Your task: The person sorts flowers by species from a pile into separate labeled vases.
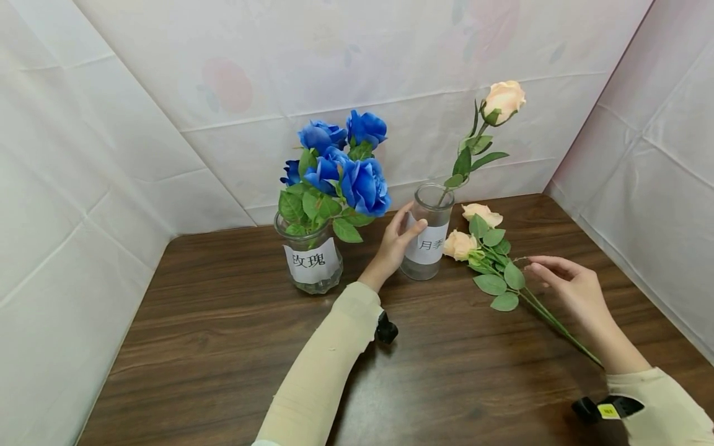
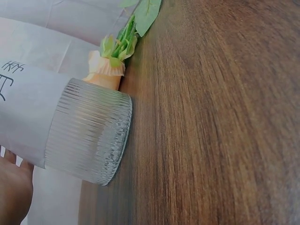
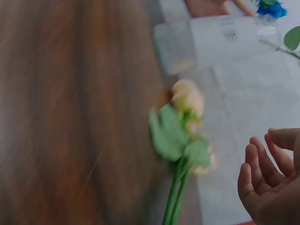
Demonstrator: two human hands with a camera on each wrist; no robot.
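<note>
My left hand (image 1: 393,251) grips a clear glass vase (image 1: 428,269) with a white paper label (image 1: 432,241), thumb at the front. In the left wrist view the ribbed base of the vase (image 2: 93,131) rests on the table. One peach rose (image 1: 504,102) leans to the right in this vase. Two more peach roses (image 1: 483,215) lie on the table, their green stems (image 1: 558,322) pointing toward me. Just right of their leaves (image 1: 491,285) hovers my right hand (image 1: 577,288). Its fingers (image 3: 262,173) are loosely bent, with nothing held in the right wrist view.
To the left stands another labelled glass vase (image 1: 315,272) filled with several blue roses (image 1: 365,186). A pale patterned cloth (image 1: 240,56) hangs behind the dark wooden table (image 1: 223,347) and along both sides.
</note>
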